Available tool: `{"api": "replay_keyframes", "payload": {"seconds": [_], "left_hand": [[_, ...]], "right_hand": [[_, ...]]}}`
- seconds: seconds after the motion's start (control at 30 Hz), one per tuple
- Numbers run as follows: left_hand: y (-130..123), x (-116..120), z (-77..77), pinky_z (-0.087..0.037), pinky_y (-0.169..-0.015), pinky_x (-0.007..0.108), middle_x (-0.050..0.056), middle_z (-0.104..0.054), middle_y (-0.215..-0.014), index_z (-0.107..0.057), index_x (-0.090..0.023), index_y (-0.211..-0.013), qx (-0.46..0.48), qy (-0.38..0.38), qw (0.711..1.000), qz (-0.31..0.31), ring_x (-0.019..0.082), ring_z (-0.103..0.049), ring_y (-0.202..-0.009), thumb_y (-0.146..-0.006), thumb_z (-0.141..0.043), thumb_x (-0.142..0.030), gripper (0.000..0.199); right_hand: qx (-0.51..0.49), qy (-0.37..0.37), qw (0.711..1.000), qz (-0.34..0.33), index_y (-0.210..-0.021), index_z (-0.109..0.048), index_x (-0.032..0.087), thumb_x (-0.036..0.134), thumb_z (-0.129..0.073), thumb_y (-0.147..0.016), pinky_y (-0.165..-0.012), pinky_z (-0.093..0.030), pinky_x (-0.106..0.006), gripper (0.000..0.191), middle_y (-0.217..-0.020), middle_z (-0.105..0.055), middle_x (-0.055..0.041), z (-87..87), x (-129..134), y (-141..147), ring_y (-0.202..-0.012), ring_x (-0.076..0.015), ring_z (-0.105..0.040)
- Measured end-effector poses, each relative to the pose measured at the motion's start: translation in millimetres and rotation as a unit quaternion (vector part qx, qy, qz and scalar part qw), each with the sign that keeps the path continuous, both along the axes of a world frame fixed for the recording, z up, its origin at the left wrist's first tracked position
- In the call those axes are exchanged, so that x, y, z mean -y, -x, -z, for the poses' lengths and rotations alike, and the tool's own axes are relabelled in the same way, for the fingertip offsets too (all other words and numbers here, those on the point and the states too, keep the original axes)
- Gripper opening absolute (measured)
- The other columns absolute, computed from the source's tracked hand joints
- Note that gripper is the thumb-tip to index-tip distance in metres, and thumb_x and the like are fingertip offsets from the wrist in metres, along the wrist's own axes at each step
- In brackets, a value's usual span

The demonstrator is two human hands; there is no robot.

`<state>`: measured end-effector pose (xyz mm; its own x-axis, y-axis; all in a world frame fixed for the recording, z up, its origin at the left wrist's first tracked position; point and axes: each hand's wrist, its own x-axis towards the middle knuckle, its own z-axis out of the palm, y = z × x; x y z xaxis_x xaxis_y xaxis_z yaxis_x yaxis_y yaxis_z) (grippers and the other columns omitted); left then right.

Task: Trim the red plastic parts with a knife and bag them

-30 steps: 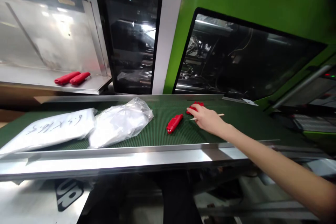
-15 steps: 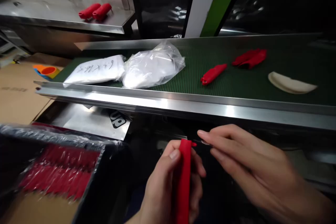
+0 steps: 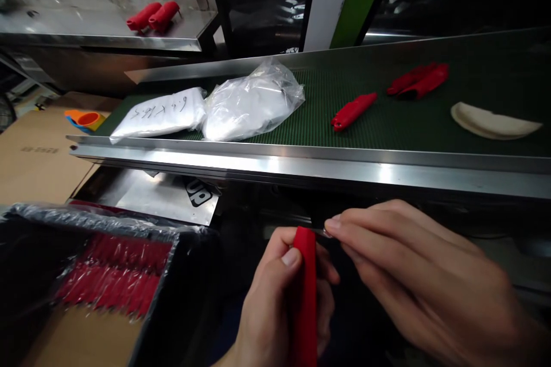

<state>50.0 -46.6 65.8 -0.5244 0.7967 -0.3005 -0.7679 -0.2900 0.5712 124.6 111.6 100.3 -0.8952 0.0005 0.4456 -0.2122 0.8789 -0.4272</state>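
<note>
My left hand [image 3: 271, 292] is wrapped round a long red part [image 3: 306, 292], held upright with its top end showing above the thumb. To its right, my right hand [image 3: 413, 264] pinches a small thin metal tool [image 3: 322, 232], whose tip meets the red part's upper right edge. Fingertips hide most of the tool. Beyond the hands, on the green ribbed belt [image 3: 316, 120], lie a single red part [image 3: 353, 112], more red parts [image 3: 418, 80] and a cream curved piece [image 3: 495, 121].
White plastic-wrapped packs [image 3: 253, 103] lie on the belt behind its metal rail [image 3: 267, 164]. A plastic-lined box [image 3: 172, 275] with several red parts stands at lower left. Two red parts [image 3: 152, 17] rest on a metal shelf. An orange and blue item [image 3: 88, 120] sits on cardboard.
The metal tool has come closer to the red part, and the small red bit that stuck out at its top right no longer shows. The view has shifted slightly.
</note>
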Motion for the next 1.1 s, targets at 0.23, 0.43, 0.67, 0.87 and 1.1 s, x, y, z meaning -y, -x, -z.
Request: {"api": "replay_keyframes", "payload": {"seconds": [0.23, 0.43, 0.67, 0.87, 1.1], "left_hand": [[-2.1, -0.9, 1.7, -0.037, -0.034, 0.012, 0.002, -0.063, -0.086, -0.053, -0.020, -0.092, -0.005, -0.009, 1.000, -0.004, 0.005, -0.047, -0.041, -0.095, -0.041, -0.038, 0.022], [-2.3, 0.5, 3.2, -0.037, -0.034, 0.012, 0.002, -0.063, -0.083, -0.053, -0.019, -0.092, -0.009, -0.001, 1.000, 0.001, 0.004, -0.047, -0.040, -0.095, -0.041, -0.039, 0.024], [-2.8, -0.5, 3.1, -0.037, -0.034, 0.012, 0.002, -0.063, -0.085, -0.052, -0.020, -0.094, -0.001, -0.009, 1.000, -0.002, 0.004, -0.048, -0.041, -0.095, -0.043, -0.040, 0.022], [-3.6, -1.2, 4.5, -0.037, -0.034, 0.011, 0.002, -0.063, -0.087, -0.052, -0.020, -0.094, -0.002, -0.009, 1.000, -0.004, 0.004, -0.049, -0.041, -0.095, -0.043, -0.039, 0.022], [-3.8, -0.4, 4.9, -0.037, -0.033, 0.012, 0.001, -0.063, -0.084, -0.052, -0.019, -0.091, 0.006, -0.001, 1.000, 0.002, 0.004, -0.046, -0.039, -0.094, -0.043, -0.040, 0.023]], "right_hand": [[0.001, -0.023, 1.000, 0.001, -0.119, -0.063, 0.013, 0.005, -0.053, -0.091, -0.085, -0.052, -0.030, 0.032, -0.110, -0.064, -0.0084, -0.7, -1.5, -0.2, -0.103, -0.0173, -0.057], [-0.007, -0.035, 0.999, -0.006, -0.118, -0.064, 0.012, 0.005, -0.054, -0.090, -0.083, -0.052, -0.030, 0.031, -0.109, -0.064, -0.0085, -0.4, -1.6, 1.7, -0.103, -0.0184, -0.057], [-0.002, -0.033, 0.999, -0.003, -0.120, -0.064, 0.013, 0.006, -0.055, -0.089, -0.079, -0.055, -0.031, 0.033, -0.110, -0.064, -0.0088, -1.6, -1.9, 0.1, -0.100, -0.0190, -0.058], [-0.003, -0.041, 0.999, 0.002, -0.120, -0.064, 0.017, 0.009, -0.054, -0.090, -0.078, -0.056, -0.031, 0.033, -0.109, -0.066, -0.0080, 0.3, -2.1, -1.2, -0.098, -0.0200, -0.061], [-0.002, -0.049, 0.999, -0.004, -0.115, -0.067, 0.013, 0.008, -0.054, -0.089, -0.077, -0.055, -0.030, 0.030, -0.106, -0.066, -0.0095, -0.8, -3.2, -2.1, -0.096, -0.0193, -0.059]]}}
